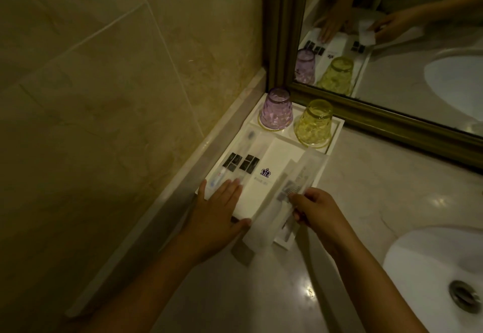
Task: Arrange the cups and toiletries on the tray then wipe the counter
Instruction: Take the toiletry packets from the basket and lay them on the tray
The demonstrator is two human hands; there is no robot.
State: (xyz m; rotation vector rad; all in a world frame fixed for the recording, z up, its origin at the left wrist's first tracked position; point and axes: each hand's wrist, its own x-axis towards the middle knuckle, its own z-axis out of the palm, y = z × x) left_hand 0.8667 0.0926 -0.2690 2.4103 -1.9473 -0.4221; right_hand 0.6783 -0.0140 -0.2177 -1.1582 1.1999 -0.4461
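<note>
A white tray [337,134] sits in the counter's corner by the wall and mirror. At its far end stand a purple cup [277,109] and a yellow cup [315,123], both upside down. Wrapped toothbrush packets [236,160] and a white box with a crown logo [271,176] lie in its near part. My left hand [218,211] rests flat on the tray's near left end, fingers spread over the packets. My right hand [317,211] pinches a clear wrapped comb packet [295,186] that lies slanted over the tray's right edge.
A tiled wall rises on the left. A gold-framed mirror [386,121] stands behind the tray and reflects the cups and hands. A white sink basin [428,267] with a metal drain [464,297] is at lower right. Glossy marble counter [261,293] lies in front.
</note>
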